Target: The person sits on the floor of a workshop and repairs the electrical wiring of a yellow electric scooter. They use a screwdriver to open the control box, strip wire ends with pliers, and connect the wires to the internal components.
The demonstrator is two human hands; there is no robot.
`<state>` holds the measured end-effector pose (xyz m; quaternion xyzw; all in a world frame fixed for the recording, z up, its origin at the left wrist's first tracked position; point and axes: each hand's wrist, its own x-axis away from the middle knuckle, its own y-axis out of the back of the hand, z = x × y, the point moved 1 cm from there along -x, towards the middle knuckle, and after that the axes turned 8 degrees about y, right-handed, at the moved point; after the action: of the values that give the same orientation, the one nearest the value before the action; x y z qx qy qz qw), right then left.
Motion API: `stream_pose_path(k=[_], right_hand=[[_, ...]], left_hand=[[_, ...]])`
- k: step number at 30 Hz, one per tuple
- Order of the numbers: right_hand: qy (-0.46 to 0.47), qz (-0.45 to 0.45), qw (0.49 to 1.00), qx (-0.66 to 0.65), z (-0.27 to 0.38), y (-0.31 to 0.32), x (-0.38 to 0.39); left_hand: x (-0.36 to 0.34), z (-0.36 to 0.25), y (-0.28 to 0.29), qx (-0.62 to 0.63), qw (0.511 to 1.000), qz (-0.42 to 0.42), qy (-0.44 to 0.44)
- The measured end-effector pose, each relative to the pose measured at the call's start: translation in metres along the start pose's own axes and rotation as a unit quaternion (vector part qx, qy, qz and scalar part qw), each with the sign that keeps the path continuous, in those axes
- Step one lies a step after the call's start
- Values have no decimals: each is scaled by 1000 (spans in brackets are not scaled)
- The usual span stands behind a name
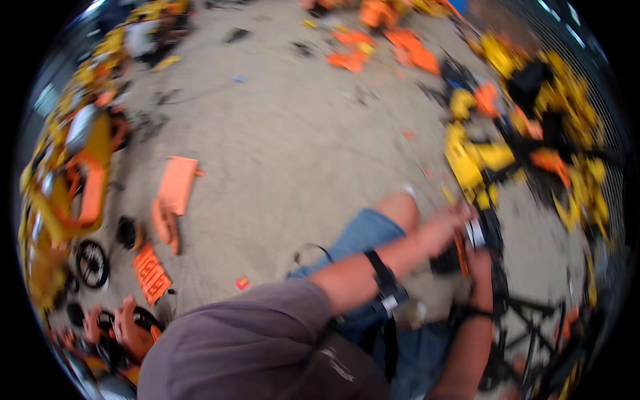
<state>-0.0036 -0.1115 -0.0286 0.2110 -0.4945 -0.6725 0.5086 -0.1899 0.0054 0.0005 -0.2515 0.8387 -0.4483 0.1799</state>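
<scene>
I see a small black and orange part with a white piece [465, 243] held low and right of centre, just above the bent knee in blue denim shorts [363, 237]. My left hand [445, 227] reaches across from the left and closes around its upper side; motion blur hides how tightly the fingers curl. My right hand [479, 261] comes up from below and grips its lower edge, fingers wrapped on it. A black frame [527, 320] of thin bars stands just beside the right forearm. The sandy floor [287, 147] spreads beyond, with a flat orange panel [177, 185] well to the left, a black wheel [91, 264] near it, and a heap of yellow parts [480, 160] close above the hands.
</scene>
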Motion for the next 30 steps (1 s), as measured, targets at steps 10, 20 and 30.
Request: stream_pose_path(k=[10, 20, 30], right_hand=[[-149, -351, 924, -12, 16, 151, 31], [-157, -560, 806, -109, -56, 182, 55], [-81, -324, 526, -782, -114, 67, 14]], left_hand=[[-4, -51, -26, 186, 973, 126, 52], [-7, -71, -28, 360, 890, 244, 139], [2, -58, -26, 251, 931, 198, 177]])
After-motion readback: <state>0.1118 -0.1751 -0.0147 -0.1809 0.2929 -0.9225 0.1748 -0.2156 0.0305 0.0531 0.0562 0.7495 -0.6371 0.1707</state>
